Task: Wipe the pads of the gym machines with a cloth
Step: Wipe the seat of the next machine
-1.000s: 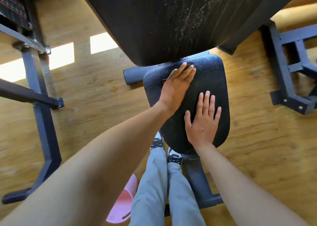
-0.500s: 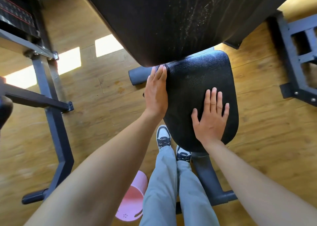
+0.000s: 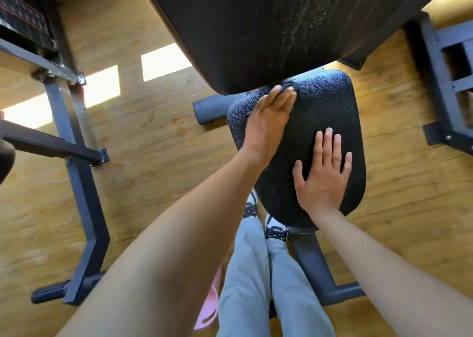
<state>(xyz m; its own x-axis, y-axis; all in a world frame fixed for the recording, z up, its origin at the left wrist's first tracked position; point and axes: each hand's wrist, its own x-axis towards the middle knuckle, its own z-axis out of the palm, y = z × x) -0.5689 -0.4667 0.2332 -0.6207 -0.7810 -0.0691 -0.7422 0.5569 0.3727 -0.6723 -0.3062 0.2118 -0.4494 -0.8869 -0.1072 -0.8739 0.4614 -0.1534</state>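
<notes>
Closest to me, my grey trouser legs (image 3: 258, 272) hide most of a pink thing (image 3: 211, 303) on the floor; I cannot tell what it is. My shoes (image 3: 275, 227) peek out under the near rim of the seat pad (image 3: 330, 111), and their markings are too small to read. That black pad has a pebbled grain and rounded corners, and sits on a dark post (image 3: 311, 257) straight ahead of my legs. My right hand (image 3: 323, 175) lies flat on its near half, fingers straight and spread, gripping nothing. My left hand (image 3: 268, 121) presses on the far left part, blurred, fingers extended toward the far edge. A dark fold at its fingertips may be the cloth (image 3: 290, 87), though I cannot say for sure. Farther on, the big back pad (image 3: 256, 29) overhangs the seat's far edge, its top cut off, with pale scuffed streaks down its surface. Off to the left, a steel frame (image 3: 79, 183) stands on the wooden floor (image 3: 158, 144), partly out of view.
</notes>
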